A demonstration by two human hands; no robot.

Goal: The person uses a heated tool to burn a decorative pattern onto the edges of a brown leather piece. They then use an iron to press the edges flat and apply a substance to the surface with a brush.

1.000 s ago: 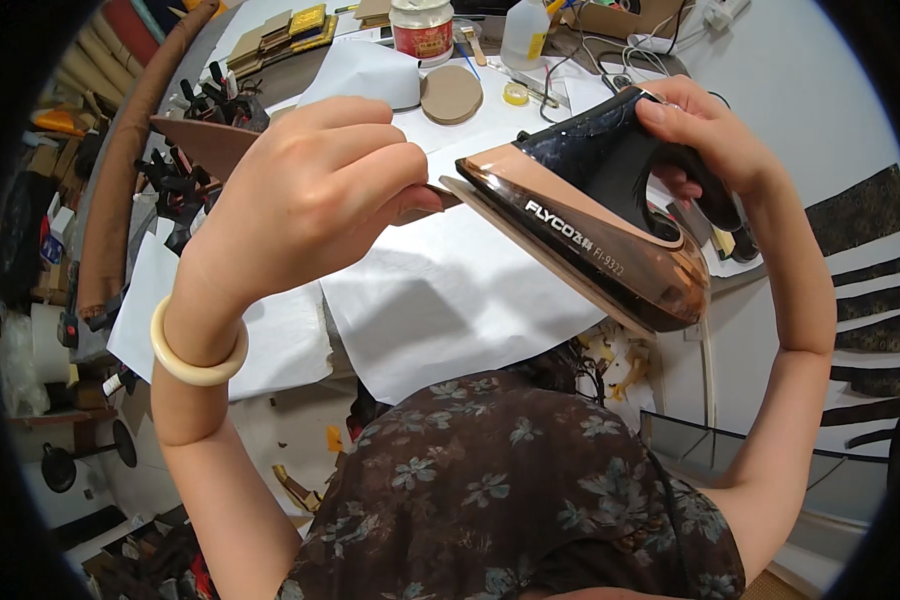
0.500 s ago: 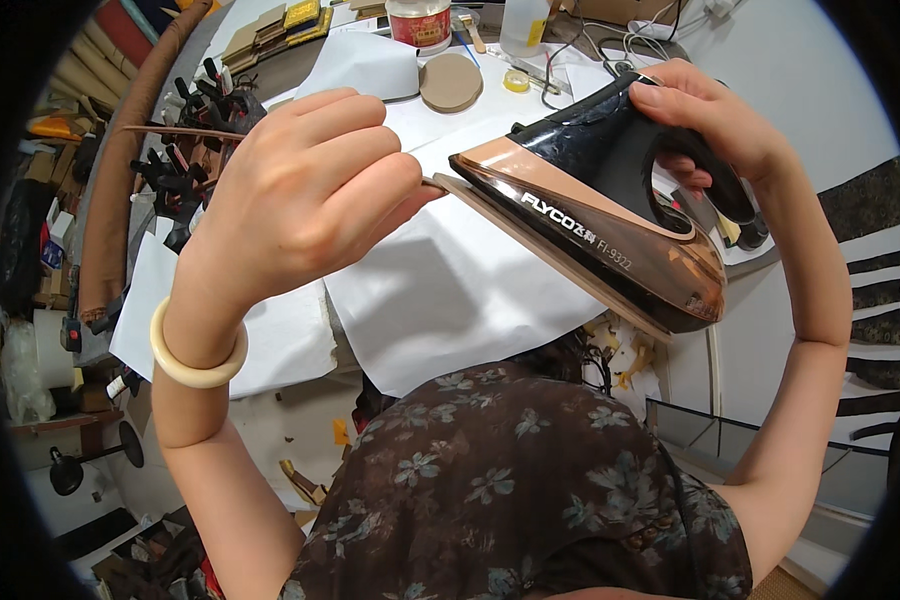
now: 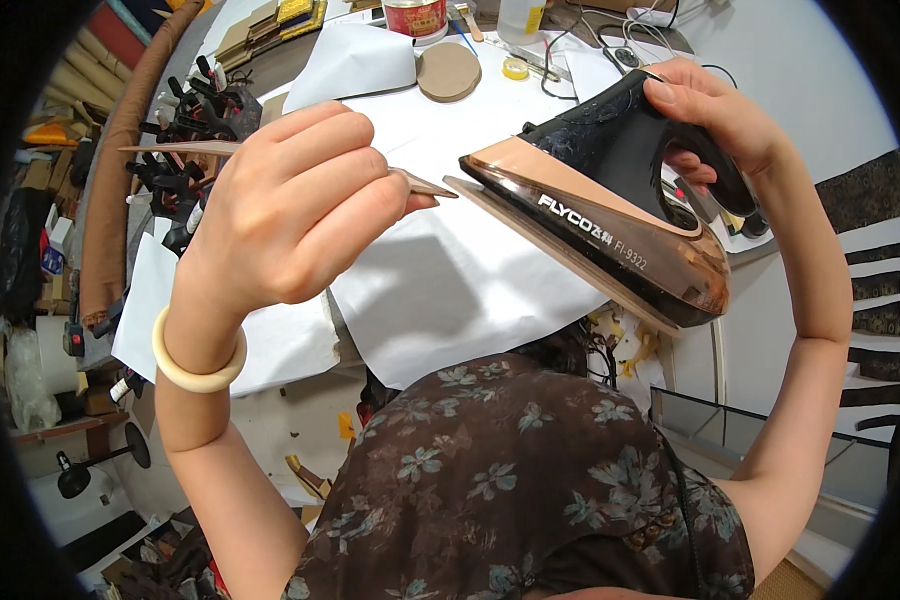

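Centrally, left hand (image 3: 290,210), fingers curled, pinches a thin tan leather strip (image 3: 425,186) running leftward past the knuckles. Right hand (image 3: 715,120), upper right, grips the black handle of a copper-and-black iron (image 3: 610,225), soleplate tilted, tip just beside the strip's end. White paper sheets (image 3: 450,290) cover the bench (image 3: 820,70) beneath.

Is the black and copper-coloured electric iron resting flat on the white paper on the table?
No, the black and copper-coloured electric iron is held up in the air by the right hand, tilted, well above the white paper.
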